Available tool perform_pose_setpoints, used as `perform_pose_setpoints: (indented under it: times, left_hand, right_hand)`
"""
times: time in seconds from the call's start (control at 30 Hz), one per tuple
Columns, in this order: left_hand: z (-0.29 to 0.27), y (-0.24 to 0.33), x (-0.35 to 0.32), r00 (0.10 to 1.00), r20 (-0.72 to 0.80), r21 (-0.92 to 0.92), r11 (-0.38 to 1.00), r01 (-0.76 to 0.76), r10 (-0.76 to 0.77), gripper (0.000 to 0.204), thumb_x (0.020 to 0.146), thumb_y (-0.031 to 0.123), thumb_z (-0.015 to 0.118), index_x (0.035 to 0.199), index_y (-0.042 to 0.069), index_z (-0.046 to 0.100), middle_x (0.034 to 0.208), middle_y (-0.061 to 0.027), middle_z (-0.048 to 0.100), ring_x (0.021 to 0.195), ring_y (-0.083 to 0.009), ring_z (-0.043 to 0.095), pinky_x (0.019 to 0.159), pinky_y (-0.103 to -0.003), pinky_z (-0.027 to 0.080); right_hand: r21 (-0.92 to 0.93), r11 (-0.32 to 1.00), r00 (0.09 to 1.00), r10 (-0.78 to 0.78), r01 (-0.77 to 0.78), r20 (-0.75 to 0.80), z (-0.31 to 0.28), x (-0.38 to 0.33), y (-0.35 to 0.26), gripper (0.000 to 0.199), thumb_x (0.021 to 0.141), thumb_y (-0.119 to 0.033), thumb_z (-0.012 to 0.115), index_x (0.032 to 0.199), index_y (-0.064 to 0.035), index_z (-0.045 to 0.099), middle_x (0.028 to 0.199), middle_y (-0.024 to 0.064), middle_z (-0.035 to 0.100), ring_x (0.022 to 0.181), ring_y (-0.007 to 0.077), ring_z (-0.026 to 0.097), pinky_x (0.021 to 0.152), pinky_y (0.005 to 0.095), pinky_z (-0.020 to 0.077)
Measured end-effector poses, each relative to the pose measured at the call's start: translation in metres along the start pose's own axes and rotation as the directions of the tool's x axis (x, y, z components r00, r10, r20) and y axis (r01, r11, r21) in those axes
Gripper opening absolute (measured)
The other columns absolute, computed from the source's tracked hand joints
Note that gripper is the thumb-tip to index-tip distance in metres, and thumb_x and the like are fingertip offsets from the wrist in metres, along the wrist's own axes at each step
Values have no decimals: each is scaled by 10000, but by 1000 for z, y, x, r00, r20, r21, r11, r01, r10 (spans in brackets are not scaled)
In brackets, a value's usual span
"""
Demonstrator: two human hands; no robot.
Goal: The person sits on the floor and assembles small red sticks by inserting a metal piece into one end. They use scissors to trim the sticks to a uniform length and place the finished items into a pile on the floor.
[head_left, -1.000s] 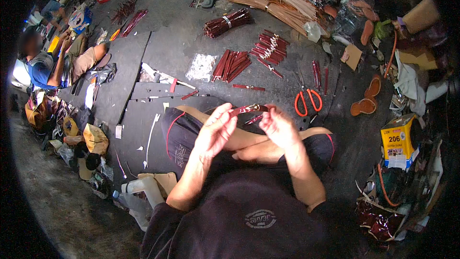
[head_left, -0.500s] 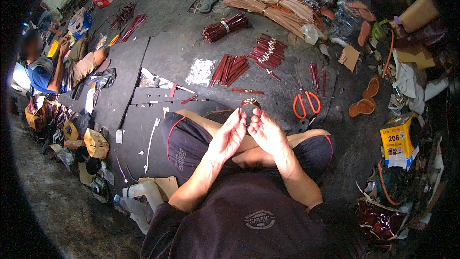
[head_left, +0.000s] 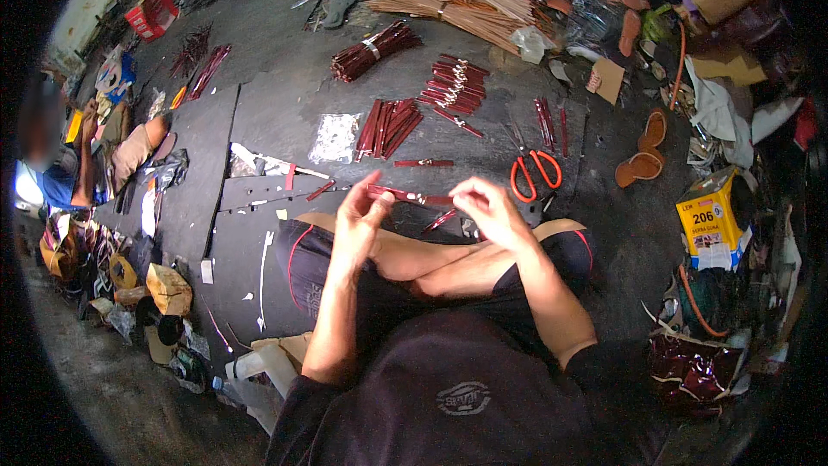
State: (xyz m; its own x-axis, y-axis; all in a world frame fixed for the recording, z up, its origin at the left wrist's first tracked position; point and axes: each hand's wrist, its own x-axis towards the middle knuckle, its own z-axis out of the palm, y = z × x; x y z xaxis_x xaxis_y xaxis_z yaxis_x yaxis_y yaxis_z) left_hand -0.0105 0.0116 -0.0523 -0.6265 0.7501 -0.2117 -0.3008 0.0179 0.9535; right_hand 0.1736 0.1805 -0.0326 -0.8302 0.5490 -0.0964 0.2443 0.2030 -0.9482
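Observation:
Between my two hands a dark red strap point(head_left: 405, 195) with a small metal buckle is stretched nearly straight above my crossed legs. My left hand point(head_left: 358, 216) pinches its left end between thumb and fingers. At the other end, my right hand point(head_left: 490, 212) grips it with its fingertips. Just beyond lies a similar strap with a buckle point(head_left: 423, 162). Farther off are a pile of plain red strips point(head_left: 388, 128) and a row of buckled straps point(head_left: 455, 85). Scissors with orange handles point(head_left: 535, 175) lie to the right of my right hand.
A clear plastic bag of small shiny pieces point(head_left: 336, 137) lies left of the strips. Beyond are a tied dark red bundle point(head_left: 375, 50) and tan strips point(head_left: 457, 5). Sandals point(head_left: 640, 169) and a yellow box point(head_left: 714, 220) stand right. Another person point(head_left: 69, 168) sits far left.
My hands have moved apart, and the strap that was curved into a loop is now drawn out straight between them. The head view has shifted slightly.

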Motion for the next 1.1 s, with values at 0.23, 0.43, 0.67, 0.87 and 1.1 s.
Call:
perform_pose_setpoints:
  times: [0.23, 0.43, 0.67, 0.87, 1.1]
  left_hand:
    - [-37, 44, 3, 940, -105, 690, 704, -166, 324, 311, 926, 135, 633, 1224, 45, 618, 1002, -119, 683, 950, -203, 660, 818, -324, 510]
    - [-80, 47, -21, 816, -215, 924, 383, -9, 536, 265, 910, 102, 626, 1169, 50, 639, 1022, -144, 682, 936, -289, 666, 827, -395, 516]
    - [-85, 30, -13, 827, -419, 779, 616, 116, 375, 194, 940, 140, 603, 1069, 22, 684, 898, -105, 696, 757, -175, 637, 733, -310, 507]
    - [-83, 29, -12, 799, -303, 899, 433, 60, 520, 159, 921, 110, 599, 1023, 20, 682, 863, -130, 674, 753, -253, 651, 733, -357, 506]
    - [-78, 36, -12, 814, -309, 885, 463, 56, 492, 143, 902, 91, 602, 1002, 31, 685, 862, -148, 652, 798, -325, 647, 737, -399, 498]
  right_hand:
    - [118, 987, 979, -86, 109, -184, -71, 83, -5, 170, 958, -122, 585, 1071, -17, 657, 860, 18, 646, 797, 98, 609, 760, 258, 508]
    - [278, 958, 988, -34, 76, -150, -99, 149, 13, 231, 961, -165, 603, 1136, -15, 622, 937, 26, 640, 871, 104, 609, 813, 270, 524]
    - [-325, 885, 904, 199, -332, -379, -84, 183, 167, 101, 893, -83, 621, 961, -22, 665, 790, 82, 684, 775, 149, 653, 714, 303, 523]
    - [-349, 933, 913, -64, -88, -402, -72, 172, 122, 96, 901, -90, 615, 964, -21, 640, 887, 121, 678, 846, 252, 655, 760, 353, 497]
    - [-502, 804, 769, -528, 318, -359, -75, 154, 38, 87, 911, -101, 602, 966, -42, 636, 943, 125, 623, 894, 334, 622, 772, 409, 487]
